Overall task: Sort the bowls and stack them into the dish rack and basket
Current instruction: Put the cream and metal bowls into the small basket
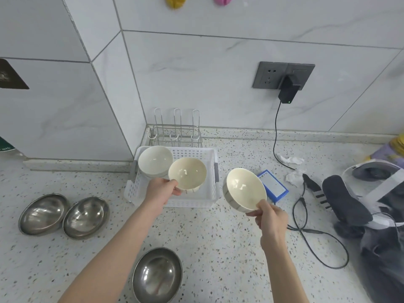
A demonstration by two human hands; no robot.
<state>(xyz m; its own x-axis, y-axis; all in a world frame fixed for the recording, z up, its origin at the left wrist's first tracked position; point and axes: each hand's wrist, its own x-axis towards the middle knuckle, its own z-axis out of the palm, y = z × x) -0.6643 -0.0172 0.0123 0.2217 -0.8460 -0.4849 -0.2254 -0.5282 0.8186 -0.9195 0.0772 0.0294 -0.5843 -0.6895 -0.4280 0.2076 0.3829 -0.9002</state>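
Observation:
My left hand point(160, 190) pinches the rim of a cream ceramic bowl point(187, 174) and holds it over the white perforated basket point(203, 199). Another white ceramic bowl point(155, 160) sits in the basket's far left corner. To the right of the basket, my right hand point(270, 217) grips a second cream bowl point(244, 189) by its near rim, tilted toward me above the counter. A wire dish rack point(176, 133) stands behind the basket against the wall. Three steel bowls lie on the counter: two at the left point(43, 213) point(86, 217) and one near me point(157, 275).
A blue box point(273, 185) lies right of the held bowl. A black cable point(306, 228) runs from the wall adapter point(287, 91) across the counter. Crumpled tissue point(294, 178), a headset point(349, 200) and a dark bag point(384, 259) crowd the right side.

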